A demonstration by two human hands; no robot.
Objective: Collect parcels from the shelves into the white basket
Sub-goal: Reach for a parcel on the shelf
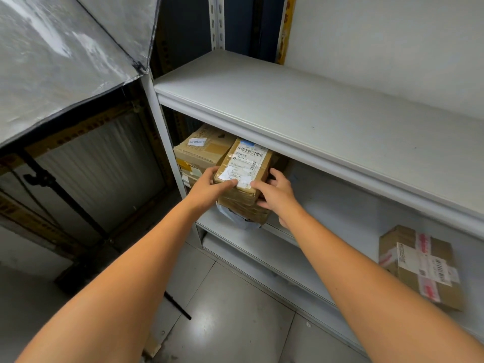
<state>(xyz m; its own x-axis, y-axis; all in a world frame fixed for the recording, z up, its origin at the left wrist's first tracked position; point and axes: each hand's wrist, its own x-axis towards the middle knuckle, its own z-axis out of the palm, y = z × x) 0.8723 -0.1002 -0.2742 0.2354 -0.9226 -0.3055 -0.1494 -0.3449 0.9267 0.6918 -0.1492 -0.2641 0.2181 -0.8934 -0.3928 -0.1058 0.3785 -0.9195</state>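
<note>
The labelled parcel [245,166] is clasped on the middle shelf [288,247], left hand [209,188] and right hand [276,196] closed on either side, its long axis running back into the shelf; equally near.

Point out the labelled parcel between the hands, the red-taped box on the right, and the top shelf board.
labelled parcel [245,163]: head view, on its white shipping label.
red-taped box [419,265]: head view, on its taped top face.
top shelf board [301,106]: head view, on its bare grey surface.
</note>
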